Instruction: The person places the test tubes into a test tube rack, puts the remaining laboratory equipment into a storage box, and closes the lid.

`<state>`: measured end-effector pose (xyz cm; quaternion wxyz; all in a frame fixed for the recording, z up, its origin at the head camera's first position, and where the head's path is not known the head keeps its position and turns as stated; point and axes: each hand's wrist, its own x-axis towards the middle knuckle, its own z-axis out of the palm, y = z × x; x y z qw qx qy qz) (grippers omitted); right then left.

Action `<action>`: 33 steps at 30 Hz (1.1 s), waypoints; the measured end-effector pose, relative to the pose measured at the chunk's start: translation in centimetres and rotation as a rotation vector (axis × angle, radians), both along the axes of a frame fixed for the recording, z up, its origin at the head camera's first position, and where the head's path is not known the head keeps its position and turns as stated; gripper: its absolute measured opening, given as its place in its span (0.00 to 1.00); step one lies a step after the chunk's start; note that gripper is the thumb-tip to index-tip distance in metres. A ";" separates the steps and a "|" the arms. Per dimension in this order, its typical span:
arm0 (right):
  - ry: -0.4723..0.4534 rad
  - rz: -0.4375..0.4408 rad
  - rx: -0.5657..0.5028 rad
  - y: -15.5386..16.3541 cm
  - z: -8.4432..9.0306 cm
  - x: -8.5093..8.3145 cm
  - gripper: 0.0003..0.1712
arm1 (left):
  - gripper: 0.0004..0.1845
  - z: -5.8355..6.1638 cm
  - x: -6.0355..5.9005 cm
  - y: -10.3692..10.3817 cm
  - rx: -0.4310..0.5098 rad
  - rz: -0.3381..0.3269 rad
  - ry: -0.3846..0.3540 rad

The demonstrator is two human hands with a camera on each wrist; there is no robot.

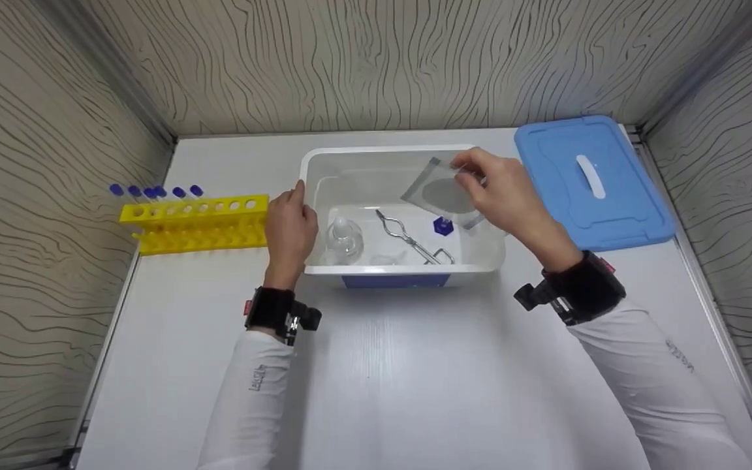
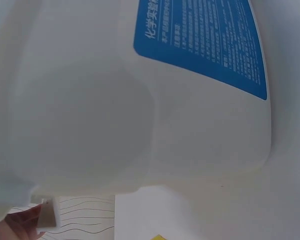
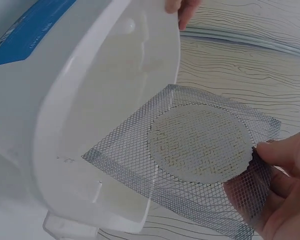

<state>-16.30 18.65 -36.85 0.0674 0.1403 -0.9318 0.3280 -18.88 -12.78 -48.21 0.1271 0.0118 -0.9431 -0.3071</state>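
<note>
My right hand (image 1: 497,189) pinches a square wire gauze (image 1: 444,194) by one edge over the right part of a white plastic box (image 1: 402,268). In the right wrist view the gauze (image 3: 200,145) shows a pale round centre and a fine metal mesh, with the thumb on top and fingers beneath. My left hand (image 1: 291,232) grips the box's left rim; its fingers (image 3: 182,12) show over that rim in the right wrist view. Inside the box lie metal crucible tongs (image 1: 405,238), a clear rounded glass vessel (image 1: 344,243) and a blue hexagonal base (image 1: 443,226).
A yellow test tube rack (image 1: 196,225) with several blue-capped tubes (image 1: 154,192) stands left of the box. On the right lies a blue lid (image 1: 604,189) with a white handle. Patterned panels (image 1: 376,65) enclose the white table (image 1: 376,378) at the back and sides.
</note>
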 end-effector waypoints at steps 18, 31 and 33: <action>-0.302 0.223 0.403 -4.0 -3.6 -2.7 0.19 | 0.25 0.0 0.1 -0.1 -0.003 0.000 -0.016; -0.375 0.369 0.470 -6.3 -4.9 -4.0 0.16 | 0.25 -0.2 0.1 0.0 0.004 0.001 0.014; -0.386 0.390 0.488 -6.5 -5.2 -4.0 0.16 | 0.25 -0.2 0.3 0.0 0.011 0.005 0.004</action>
